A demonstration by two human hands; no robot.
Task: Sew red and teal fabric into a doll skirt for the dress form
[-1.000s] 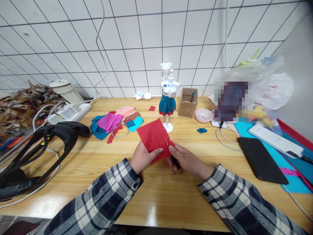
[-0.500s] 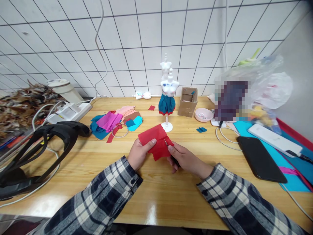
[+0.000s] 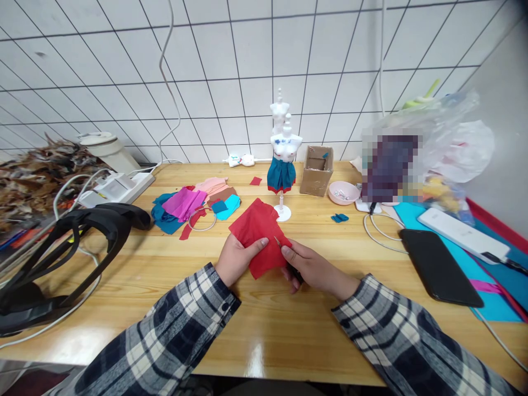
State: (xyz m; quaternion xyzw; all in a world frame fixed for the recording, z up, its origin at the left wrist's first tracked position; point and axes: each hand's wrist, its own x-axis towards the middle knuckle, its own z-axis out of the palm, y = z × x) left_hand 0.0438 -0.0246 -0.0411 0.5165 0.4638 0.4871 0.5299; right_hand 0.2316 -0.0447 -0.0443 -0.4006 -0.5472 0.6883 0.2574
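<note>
A piece of red cloth (image 3: 264,220) is held up over the middle of the table. My left hand (image 3: 239,257) pinches its left part, thumb on top. At the cloth's right edge, my right hand (image 3: 307,265) is closed round small scissors (image 3: 293,270) with dark handles; their metal tip lies over the cloth, and the fingers also touch its edge. Just behind stands a white mannequin (image 3: 286,144) in a teal skirt (image 3: 281,175) with red at the hem. A second white mannequin (image 3: 279,111) is partly hidden behind it.
Colourful cloth scraps (image 3: 185,204) and a ring-shaped hoop (image 3: 202,219) lie left. A cardboard box (image 3: 316,171), a pink bowl (image 3: 344,193) and a teal scrap (image 3: 340,218) are right of the mannequins. A black phone (image 3: 440,268) lies far right, a black headset (image 3: 82,258) far left.
The red cloth has opened out and turned in my hands, its top edge higher and its lower corner further left. Both hands stay in nearly the same place.
</note>
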